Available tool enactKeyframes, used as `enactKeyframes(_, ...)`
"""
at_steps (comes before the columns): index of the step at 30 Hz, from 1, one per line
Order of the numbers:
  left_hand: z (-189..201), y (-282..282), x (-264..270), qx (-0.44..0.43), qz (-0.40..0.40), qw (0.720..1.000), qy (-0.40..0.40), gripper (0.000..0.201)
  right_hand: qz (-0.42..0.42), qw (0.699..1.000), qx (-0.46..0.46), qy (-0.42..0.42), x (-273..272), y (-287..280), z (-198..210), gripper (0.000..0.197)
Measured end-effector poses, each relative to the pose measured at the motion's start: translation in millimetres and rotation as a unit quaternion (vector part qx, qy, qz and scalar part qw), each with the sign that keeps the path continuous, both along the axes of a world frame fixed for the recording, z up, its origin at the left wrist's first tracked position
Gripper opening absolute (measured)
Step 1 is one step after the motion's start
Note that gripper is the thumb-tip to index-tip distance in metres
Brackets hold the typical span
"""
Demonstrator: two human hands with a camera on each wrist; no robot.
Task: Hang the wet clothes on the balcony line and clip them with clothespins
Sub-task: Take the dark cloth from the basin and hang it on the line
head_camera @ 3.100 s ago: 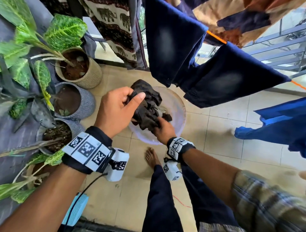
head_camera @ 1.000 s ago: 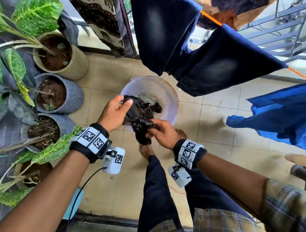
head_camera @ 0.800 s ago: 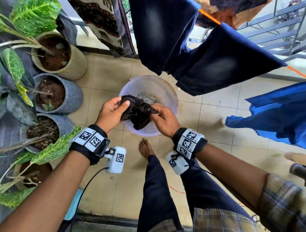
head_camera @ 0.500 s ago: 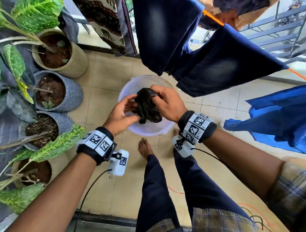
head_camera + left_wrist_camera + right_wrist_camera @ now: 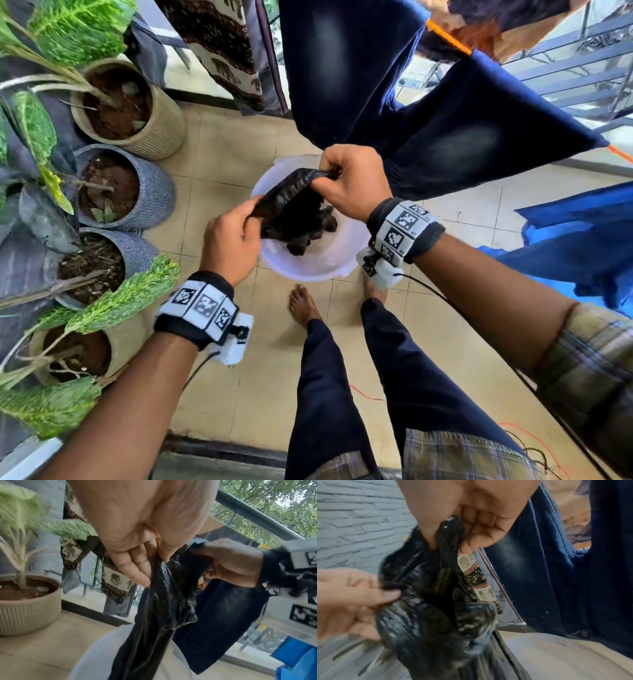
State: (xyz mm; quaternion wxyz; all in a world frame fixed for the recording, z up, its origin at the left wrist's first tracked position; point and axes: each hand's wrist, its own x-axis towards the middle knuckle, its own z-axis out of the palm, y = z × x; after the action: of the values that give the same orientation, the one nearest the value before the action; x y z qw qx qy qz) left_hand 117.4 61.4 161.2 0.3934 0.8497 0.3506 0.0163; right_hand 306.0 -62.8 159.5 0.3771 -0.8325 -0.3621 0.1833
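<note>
Lifted and spread since the earlier frame: the wet black crumpled garment, then a tight wad, now stretches between both hands above the round white plastic basin.

Going left to right, the left hand pinches one end of the ribbed edge, its fingers pressed together on the cloth; the rest of the garment sags below and between the fingers, over the basin; the right hand has its fingers curled tight on the other end, slightly higher. Beyond the right fingers, dark blue jeans already hang over the orange line, with a bright blue cloth further right. I judge the job partly done: this piece is not yet on the line, and no clothespins are visible.
</note>
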Motion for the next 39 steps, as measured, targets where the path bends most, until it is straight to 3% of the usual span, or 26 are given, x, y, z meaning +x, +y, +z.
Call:
enactKeyframes(3, 19, 13, -4, 0.028, -0.026, 0.999, -0.015, 0.041, 0.058, 0.997, -0.011, 0.04, 4, 2, -7, 0.022)
enactKeyframes(7, 30, 14, 4, -0.021, -0.03, 0.999, -0.029, 0.024, 0.048, 0.987, -0.015, 0.153, 10, 9, -12, 0.029)
enactKeyframes(12, 40, 24, 10, -0.023, -0.032, 0.998, -0.044, 0.028, 0.033, 0.961, 0.07, 0.265, 15, 6, -10, 0.033)
enactKeyframes(15, 46, 26, 14, -0.013, -0.068, 0.997, -0.024, 0.027, 0.044, 0.937, 0.089, 0.336, 19, 4, -3, 0.022)
enactKeyframes(18, 45, 35, 15, 0.042, -0.128, 0.991, -0.011, 0.021, 0.114, 0.935, 0.052, 0.332, 26, -1, 6, 0.028)
enactKeyframes(22, 50, 48, 14, 0.047, -0.135, 0.99, 0.001, 0.046, 0.22, 0.944, -0.054, 0.239, 32, -4, 15, 0.021)
enactKeyframes(24, 51, 50, 14, 0.05, -0.124, 0.991, -0.008, 0.051, 0.213, 0.953, -0.07, 0.205, 35, -4, 17, 0.022)
enactKeyframes(28, 51, 62, 16, 0.083, -0.05, 0.995, -0.029, 0.042, 0.192, 0.96, -0.063, 0.192, 39, 2, 32, 0.017)
enactKeyframes(30, 49, 66, 15, 0.111, -0.004, 0.993, -0.027, 0.035, 0.19, 0.956, -0.061, 0.216, 40, 4, 38, 0.018)
enactKeyframes(34, 46, 58, 13, 0.098, 0.063, 0.992, -0.056, 0.047, 0.176, 0.928, -0.041, 0.327, 31, 1, 40, 0.033)
enactKeyframes(39, 43, 0, 16, 0.093, -0.112, 0.986, -0.086, 0.017, 0.112, 0.901, -0.023, 0.418, 12, 2, 31, 0.029)
